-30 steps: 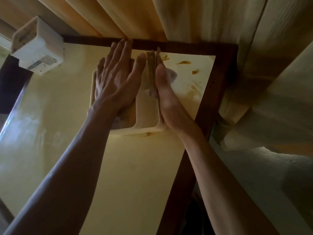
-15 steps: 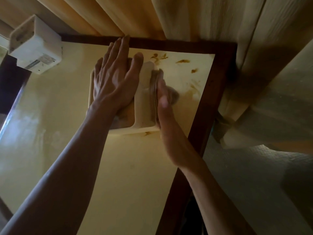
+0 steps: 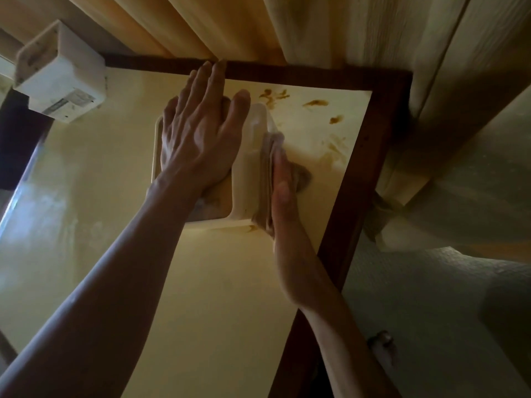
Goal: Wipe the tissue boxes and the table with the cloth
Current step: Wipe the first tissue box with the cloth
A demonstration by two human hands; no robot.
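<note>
A cream tissue box (image 3: 245, 179) lies on the yellow table (image 3: 201, 297) near its far right corner. My left hand (image 3: 198, 133) rests flat on the box's top with straight fingers reaching toward the table's far edge. My right hand (image 3: 283, 193) presses a folded cloth (image 3: 270, 156) flat against the box's right side, fingers straight. A second white tissue box (image 3: 61, 81) stands at the table's far left corner.
Brown smears (image 3: 316, 103) mark the table surface to the right of the box. A dark wooden rim (image 3: 359, 182) borders the table at the far and right edges. Curtains (image 3: 316, 30) hang right behind the table. Pale floor (image 3: 431, 311) lies to the right.
My right hand with the cloth has slid back along the box's right side toward me. My left hand has shifted slightly farther over the box's top.
</note>
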